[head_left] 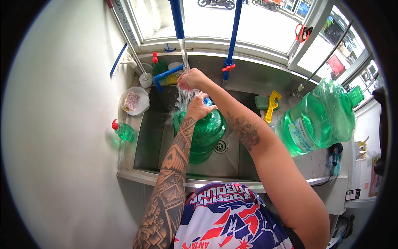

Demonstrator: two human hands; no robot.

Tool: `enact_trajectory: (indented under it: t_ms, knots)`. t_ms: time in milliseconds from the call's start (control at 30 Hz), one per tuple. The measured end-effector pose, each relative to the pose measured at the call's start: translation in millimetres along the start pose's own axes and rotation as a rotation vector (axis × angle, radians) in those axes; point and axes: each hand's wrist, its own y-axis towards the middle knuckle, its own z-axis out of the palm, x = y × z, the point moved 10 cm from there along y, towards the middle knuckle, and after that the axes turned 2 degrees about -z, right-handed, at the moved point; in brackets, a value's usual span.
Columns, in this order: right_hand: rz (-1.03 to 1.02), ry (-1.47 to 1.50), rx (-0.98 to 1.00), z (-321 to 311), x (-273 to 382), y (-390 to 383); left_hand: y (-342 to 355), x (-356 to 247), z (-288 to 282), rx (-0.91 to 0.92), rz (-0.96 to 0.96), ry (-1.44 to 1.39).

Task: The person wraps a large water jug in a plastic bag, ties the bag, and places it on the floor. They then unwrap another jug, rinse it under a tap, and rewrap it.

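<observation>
A large green water jug (201,145) stands in the steel sink (242,153), its top toward the running tap. My left hand (200,108) is closed around the top of this jug, with a bit of blue (207,101) showing beside the fingers. Water pours from a blue pipe (177,20) onto my right hand (192,79), just above and beyond the left one. The right fingers are curled, and splashing water hides whatever may be in them. My right forearm crosses over the jug's far side.
A second green jug (313,120) lies tilted on the right counter, beside a yellow handled tool (272,106) and a green sponge (261,102). Left hold a white bowl with a pink sponge (132,101) and a red-topped bottle (124,131). A blue pipe with red valve (229,67) rises behind.
</observation>
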Motion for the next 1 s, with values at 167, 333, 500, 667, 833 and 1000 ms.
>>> enact_trajectory:
  t_ms: [167, 333, 500, 667, 833, 1000]
  knots:
    - [-0.023, -0.049, 0.047, -4, 5, -12, -20, 23, -32, 0.071, -0.143, 0.403]
    - [-0.115, -0.102, 0.041, -17, 20, -14, -68, 18, -155, 0.186, -0.131, 0.346]
    - [-0.008, -0.201, 0.111, -5, -5, 6, -97, -46, -232, 0.064, -0.149, 0.351]
    - [-0.218, -0.484, 0.233, 28, -9, 13, -94, -87, -219, 0.194, -0.012, 0.26]
    - [-0.176, -0.381, 0.211, 27, -7, 12, -87, -69, -184, 0.282, 0.009, 0.128]
    - [0.041, -0.02, 0.055, 5, -5, 5, -54, -17, -138, 0.304, -0.099, 0.132]
